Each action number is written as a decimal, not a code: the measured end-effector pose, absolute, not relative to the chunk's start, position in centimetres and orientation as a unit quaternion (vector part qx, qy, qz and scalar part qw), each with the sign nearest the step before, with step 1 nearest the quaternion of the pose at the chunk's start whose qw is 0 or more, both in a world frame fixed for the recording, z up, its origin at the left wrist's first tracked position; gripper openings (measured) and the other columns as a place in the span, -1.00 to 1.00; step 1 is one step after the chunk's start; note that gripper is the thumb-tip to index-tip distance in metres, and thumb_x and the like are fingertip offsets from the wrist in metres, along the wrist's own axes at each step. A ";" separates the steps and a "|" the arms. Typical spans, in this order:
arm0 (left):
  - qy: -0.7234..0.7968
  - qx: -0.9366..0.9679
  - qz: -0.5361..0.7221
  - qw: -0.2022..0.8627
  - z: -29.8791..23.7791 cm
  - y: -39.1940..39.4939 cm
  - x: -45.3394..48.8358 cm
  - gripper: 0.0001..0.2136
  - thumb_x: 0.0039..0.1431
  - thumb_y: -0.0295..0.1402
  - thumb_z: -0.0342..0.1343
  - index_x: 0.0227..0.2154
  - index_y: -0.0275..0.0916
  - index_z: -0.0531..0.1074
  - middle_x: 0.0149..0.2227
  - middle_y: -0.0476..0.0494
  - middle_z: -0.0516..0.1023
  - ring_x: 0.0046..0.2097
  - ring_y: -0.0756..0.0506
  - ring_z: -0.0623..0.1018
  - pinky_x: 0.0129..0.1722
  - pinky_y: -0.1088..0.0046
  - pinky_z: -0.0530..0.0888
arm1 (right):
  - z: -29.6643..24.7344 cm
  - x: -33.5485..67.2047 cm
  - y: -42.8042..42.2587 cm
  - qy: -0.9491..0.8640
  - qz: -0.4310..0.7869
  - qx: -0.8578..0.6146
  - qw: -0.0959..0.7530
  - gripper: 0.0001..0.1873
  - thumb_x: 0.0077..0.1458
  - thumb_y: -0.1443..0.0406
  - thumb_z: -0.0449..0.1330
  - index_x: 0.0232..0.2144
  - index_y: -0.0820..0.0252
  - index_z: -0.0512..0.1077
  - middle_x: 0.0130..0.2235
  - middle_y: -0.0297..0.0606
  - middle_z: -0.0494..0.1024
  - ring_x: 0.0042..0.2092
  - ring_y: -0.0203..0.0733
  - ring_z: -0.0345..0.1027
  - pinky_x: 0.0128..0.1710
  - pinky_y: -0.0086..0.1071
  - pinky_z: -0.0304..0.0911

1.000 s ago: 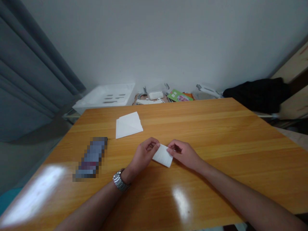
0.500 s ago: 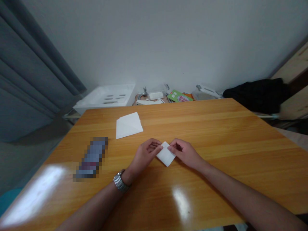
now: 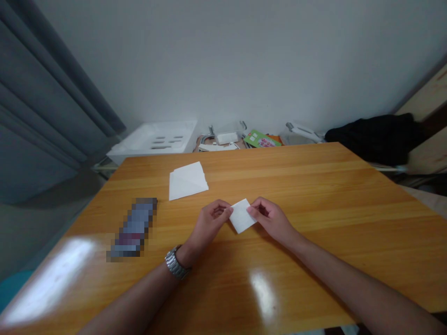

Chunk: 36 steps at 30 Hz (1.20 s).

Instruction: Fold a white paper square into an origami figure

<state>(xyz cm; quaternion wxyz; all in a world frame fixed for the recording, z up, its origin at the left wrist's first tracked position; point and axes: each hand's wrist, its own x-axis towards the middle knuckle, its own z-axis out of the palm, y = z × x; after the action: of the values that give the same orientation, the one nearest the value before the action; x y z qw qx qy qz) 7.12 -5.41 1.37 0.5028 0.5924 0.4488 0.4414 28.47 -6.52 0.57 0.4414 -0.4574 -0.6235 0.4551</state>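
Between my two hands is a small white square of paper (image 3: 242,217), tilted a little, just over the wooden table (image 3: 314,195). My left hand (image 3: 211,220) pinches its left corner between thumb and fingers. On the opposite side, my right hand (image 3: 271,217) grips the upper right edge, thumb on top. The fingertips behind the paper are hidden. Farther back on the left lies a stack of larger white paper sheets (image 3: 188,181), apart from both hands. A metal-band watch (image 3: 176,263) is on my left wrist.
A dark, pixelated flat object (image 3: 134,228) lies on the table to the left. Beyond the far edge are a white tray (image 3: 153,137), a green booklet (image 3: 261,138), assorted clutter and a black cloth (image 3: 375,138). A grey curtain (image 3: 45,102) hangs at the left.
The paper square has turned from a diamond position to a squarer one and moved slightly away from me. My hands have shifted a little apart, both still holding it.
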 end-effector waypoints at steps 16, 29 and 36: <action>0.470 0.660 0.386 0.441 1.5 -5.7 7.0 -0.77 0.19 -0.19 0.19 -0.37 -0.29 0.50 -0.48 0.00 0.47 -0.47 0.03 0.40 -0.49 0.58 0.30 | 0.7 28.4 -6.9 -0.634 0.475 -0.444 0.418 -0.69 0.24 0.02 0.19 -0.25 0.15 0.45 -0.30 -0.28 0.52 -0.27 -0.19 0.38 -0.27 -0.38 0.28; 0.423 0.614 0.425 0.513 1.7 -5.9 7.0 -0.73 0.16 -0.16 0.26 -0.25 -0.30 0.54 -0.24 -0.18 0.64 -0.22 -0.10 0.60 -0.16 0.41 0.53 | 0.8 28.6 -6.7 -0.623 0.440 -0.459 0.455 -0.65 0.25 0.00 0.18 -0.36 0.15 0.47 -0.38 -0.31 0.47 -0.33 -0.20 0.32 -0.33 -0.39 0.25; 0.436 0.619 0.431 0.491 1.6 -5.9 6.9 -0.71 0.19 -0.12 0.26 -0.28 -0.29 0.56 -0.27 -0.19 0.64 -0.23 -0.11 0.60 -0.19 0.41 0.52 | 1.1 28.6 -6.7 -0.623 0.435 -0.463 0.456 -0.64 0.24 -0.01 0.19 -0.37 0.13 0.46 -0.39 -0.30 0.47 -0.33 -0.19 0.33 -0.33 -0.38 0.26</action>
<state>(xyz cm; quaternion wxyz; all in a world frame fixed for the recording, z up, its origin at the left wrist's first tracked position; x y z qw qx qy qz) 6.95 -5.85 1.64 0.4910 0.6187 0.4365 0.4308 28.59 -6.72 1.10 0.4565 -0.4632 -0.6226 0.4353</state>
